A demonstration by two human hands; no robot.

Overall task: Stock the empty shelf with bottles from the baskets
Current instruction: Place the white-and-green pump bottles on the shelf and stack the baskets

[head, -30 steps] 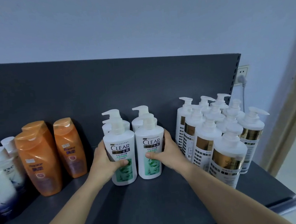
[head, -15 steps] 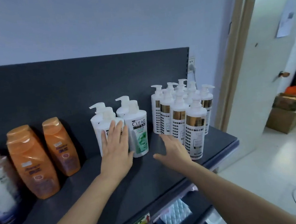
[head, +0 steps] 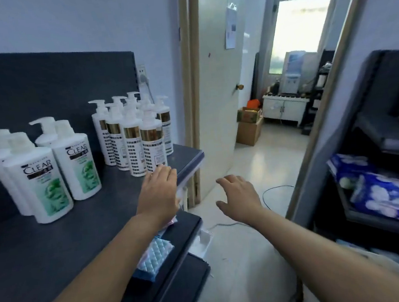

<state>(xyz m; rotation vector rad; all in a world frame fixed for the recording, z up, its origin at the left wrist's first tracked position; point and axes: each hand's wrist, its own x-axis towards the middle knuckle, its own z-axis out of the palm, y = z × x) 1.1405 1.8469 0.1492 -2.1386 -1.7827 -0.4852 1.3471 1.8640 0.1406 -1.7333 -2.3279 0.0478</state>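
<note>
While both my hands are empty, fingers relaxed, well apart: left hand [head: 160,194] above the shelf [head: 69,248] near its right front edge; right hand [head: 242,199] beyond that edge. Standing on the shelf: CLEAR bottles [head: 48,187] mid-shelf, gold-banded bottles [head: 133,145] at its right end.

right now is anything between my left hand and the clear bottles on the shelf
Nothing visible does. The left hand is open near the right front edge of the shelf, and only bare shelf top lies between it and the CLEAR bottles. The gold-banded pump bottles stand just beyond the hand, off that line.
</note>
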